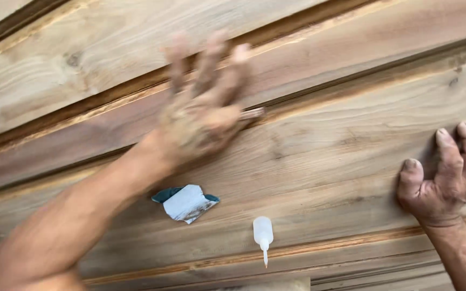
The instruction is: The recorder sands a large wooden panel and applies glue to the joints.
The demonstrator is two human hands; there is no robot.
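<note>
My left hand (203, 102) is blurred by motion, fingers spread and flat over a groove in the wooden panel (324, 151), dusted with sawdust; a fingertip shows at the right of the palm. It holds nothing that I can see. My right hand (449, 172) rests palm down on the wood at the right edge, fingers slightly curled and empty. A small white glue bottle (263, 237) with a pointed nozzle lies on the wood between the two arms. A torn piece of white and teal packaging (186, 202) lies just below my left wrist.
The wooden panel has raised mouldings and long grooves (109, 102) running diagonally across the view. A darker strip of moulding (297, 250) runs along the near edge below the bottle.
</note>
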